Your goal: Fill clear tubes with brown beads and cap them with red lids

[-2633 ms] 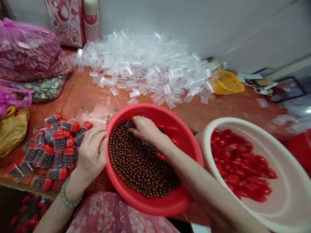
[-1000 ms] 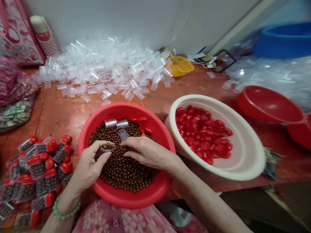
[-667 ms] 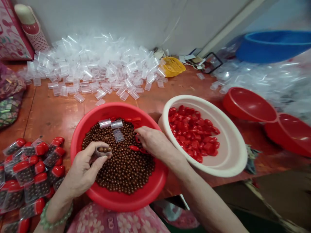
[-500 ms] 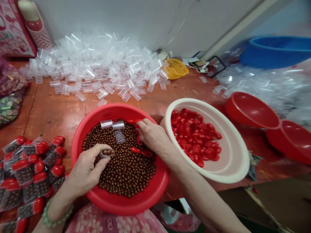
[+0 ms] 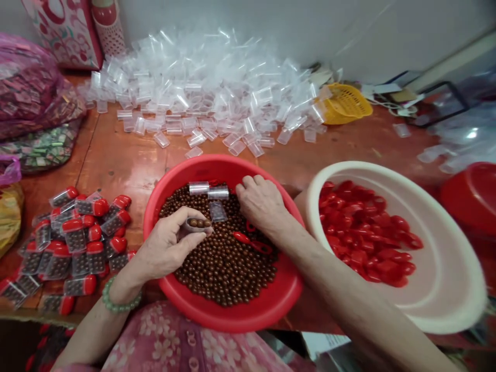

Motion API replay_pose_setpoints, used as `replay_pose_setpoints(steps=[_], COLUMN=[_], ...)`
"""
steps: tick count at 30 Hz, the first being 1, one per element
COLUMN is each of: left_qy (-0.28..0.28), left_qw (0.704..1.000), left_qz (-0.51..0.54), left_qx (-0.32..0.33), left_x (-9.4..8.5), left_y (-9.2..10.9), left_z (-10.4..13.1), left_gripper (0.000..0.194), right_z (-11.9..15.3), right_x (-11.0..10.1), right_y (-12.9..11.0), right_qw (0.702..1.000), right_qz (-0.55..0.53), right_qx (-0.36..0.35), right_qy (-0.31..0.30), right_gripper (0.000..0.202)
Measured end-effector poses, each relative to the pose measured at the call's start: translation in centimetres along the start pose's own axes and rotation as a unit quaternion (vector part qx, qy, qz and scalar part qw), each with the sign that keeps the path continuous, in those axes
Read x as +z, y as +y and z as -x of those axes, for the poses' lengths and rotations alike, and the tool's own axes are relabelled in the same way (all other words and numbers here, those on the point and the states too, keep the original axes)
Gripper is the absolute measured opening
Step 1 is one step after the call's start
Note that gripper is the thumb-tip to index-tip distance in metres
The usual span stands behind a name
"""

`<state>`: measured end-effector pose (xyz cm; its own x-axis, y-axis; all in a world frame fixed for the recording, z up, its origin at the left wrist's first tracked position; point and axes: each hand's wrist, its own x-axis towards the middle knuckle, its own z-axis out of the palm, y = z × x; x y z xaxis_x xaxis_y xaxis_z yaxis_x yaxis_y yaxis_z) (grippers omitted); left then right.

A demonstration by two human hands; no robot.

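Note:
My left hand (image 5: 170,243) is closed around a small clear plastic container (image 5: 188,225), whose open mouth shows brown balls (image 5: 228,274) inside. It hovers over the left side of a red basin (image 5: 228,321) filled with the same balls. Over the basin's back right, my right hand (image 5: 265,204) has its fingers curled downward; whatever they grip is hidden. Close by on the balls lie a few red caps (image 5: 242,237). Between the hands, an empty-looking clear container (image 5: 217,212) rests on the balls, with two more clear tubes (image 5: 199,188) behind it.
Red caps (image 5: 360,232) fill part of a white basin (image 5: 453,268) on the right. Filled, red-capped containers (image 5: 73,235) are heaped at left. Behind lies a pile of clear containers (image 5: 217,88), beside a yellow basket (image 5: 344,106). Bagged wrapped pieces (image 5: 31,93) stand at far left.
The view has swung left, so everything appears farther right. My right hand's fingers have curled in more at the basin's back right. My left hand still holds the filled container.

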<state>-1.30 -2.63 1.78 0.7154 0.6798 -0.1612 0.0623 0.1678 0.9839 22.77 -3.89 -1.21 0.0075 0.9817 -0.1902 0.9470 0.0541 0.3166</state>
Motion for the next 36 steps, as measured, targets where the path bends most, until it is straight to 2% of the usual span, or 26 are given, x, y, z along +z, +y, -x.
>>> replay_pose_setpoints(steps=[3,5,7,10,13,18,22,24,27,31,33,36], left_qy=[0.011,0.007,-0.005,-0.009,-0.009,0.002,-0.038,-0.029,-0.002,0.015,0.010,0.017], left_qw=[0.998,0.995,0.991,0.991,0.998,1.000,0.995,0.993,0.997,0.997,0.996,0.991], left_qz=[0.062,0.096,0.130,0.130,0.064,0.027,0.092,0.110,0.082,0.079,0.085,0.126], left_qx=[-0.010,-0.014,-0.014,-0.018,-0.017,0.000,-0.011,-0.004,-0.005,-0.015,-0.025,-0.038], left_x=[0.3,0.5,0.8,1.1,1.1,0.4,-0.1,-0.2,-0.1,0.2,0.4,0.9], left_y=[0.5,0.7,0.6,0.4,0.4,0.8,0.5,0.3,0.2,0.4,0.4,0.1], left_z=[0.5,0.8,1.0,1.0,1.0,1.2,1.3,1.2,1.0,0.9,0.9,0.8], left_gripper=[0.018,0.019,0.021,0.021,0.016,0.014,0.022,0.023,0.018,0.020,0.021,0.021], right_z=[1.2,2.2,3.0,3.9,4.3,4.0,3.6,3.6,3.8,3.9,3.9,3.9], right_x=[-0.2,-0.2,-0.3,-1.0,-2.4,-4.0,-4.1,-4.1,-4.4,-5.2,-5.5,-5.7], right_y=[0.6,0.7,0.4,-0.7,-2.0,-3.2,-3.7,-4.0,-4.5,-5.1,-5.4,-5.9], right_qw=[0.997,0.979,0.927,0.819,0.763,0.655,0.578,0.565,0.562,0.530,0.529,0.529], right_qz=[-0.043,-0.151,-0.326,-0.541,-0.612,-0.731,-0.805,-0.817,-0.819,-0.837,-0.839,-0.841], right_qx=[0.034,0.080,0.109,0.097,0.091,0.083,0.042,0.023,0.008,0.033,0.046,0.031], right_qy=[0.062,0.114,0.148,0.167,0.187,0.174,0.131,0.110,0.119,0.130,0.119,0.109], right_gripper=[0.022,0.018,0.018,0.031,0.033,0.012,0.024,0.029,0.028,0.029,0.028,0.026])
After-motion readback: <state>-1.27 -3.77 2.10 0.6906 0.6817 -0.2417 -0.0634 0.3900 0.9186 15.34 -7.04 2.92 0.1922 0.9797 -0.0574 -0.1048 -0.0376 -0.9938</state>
